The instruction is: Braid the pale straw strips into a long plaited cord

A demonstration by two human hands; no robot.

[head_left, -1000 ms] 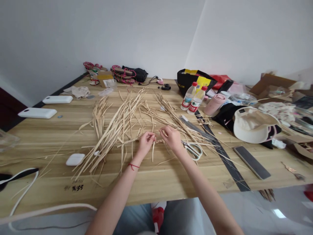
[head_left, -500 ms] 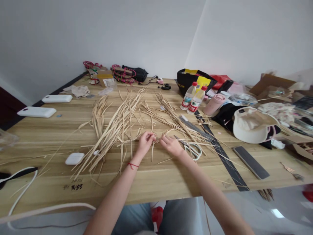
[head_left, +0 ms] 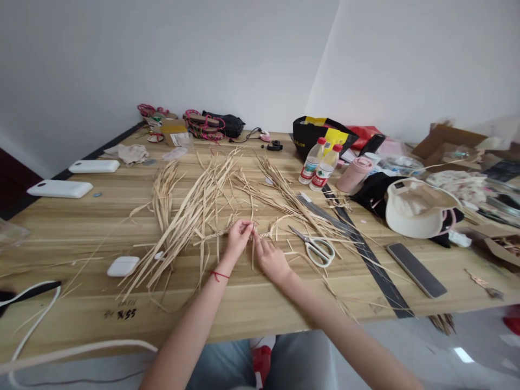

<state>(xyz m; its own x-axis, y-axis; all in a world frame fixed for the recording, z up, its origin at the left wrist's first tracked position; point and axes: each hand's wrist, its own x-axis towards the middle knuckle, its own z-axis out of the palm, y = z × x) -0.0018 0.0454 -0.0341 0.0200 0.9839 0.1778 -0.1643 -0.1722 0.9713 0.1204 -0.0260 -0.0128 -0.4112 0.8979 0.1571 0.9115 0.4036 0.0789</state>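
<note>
- Spanning the near edge of the wooden table (head_left: pixel 284 311), the person's arms (head_left: pixel 195 319) slant inward — seemingly so both hands can share one small spot.
- The right hand (head_left: pixel 271 262) lies low, fingertips at or just beside the twisted straw cord (head_left: pixel 264 235); whether anything is gripped between them cannot be told.
- Near its outer side lie the scissors (head_left: pixel 319 251), handles angled toward the person, probably left that way for easy picking up.
- The left hand (head_left: pixel 239 235) has thumb and forefinger narrowed to a tight pinch on the cord, likely steadying it; twisted stretches show on both sides of this pinch, on the table before the person.
- Farther off, loose straw strips (head_left: pixel 199 200) spread in bundles — perhaps kept there to be reachable without crowding the fingers.
- Beyond the right-hand bundle stand two bottles (head_left: pixel 323 174) and a black bag (head_left: pixel 301 142), apparently set aside from the work.
</note>
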